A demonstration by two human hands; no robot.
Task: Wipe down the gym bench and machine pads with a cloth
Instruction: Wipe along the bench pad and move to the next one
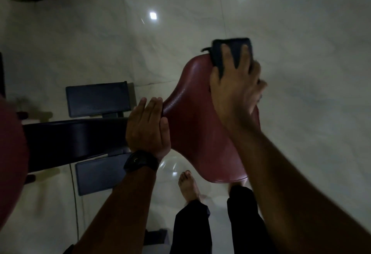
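Observation:
A dark red padded seat fills the middle of the view. My right hand lies flat with spread fingers on a dark folded cloth, pressing it against the seat's far upper edge. My left hand, with a black watch on the wrist, rests with straight fingers on the seat's left side where it meets a long black bench pad. The hand and cloth are blurred.
Two dark rectangular pads stick out on either side of the black bench. A glossy white tiled floor surrounds the machine. My bare foot and dark trouser legs stand just under the seat. A red blurred shape fills the left edge.

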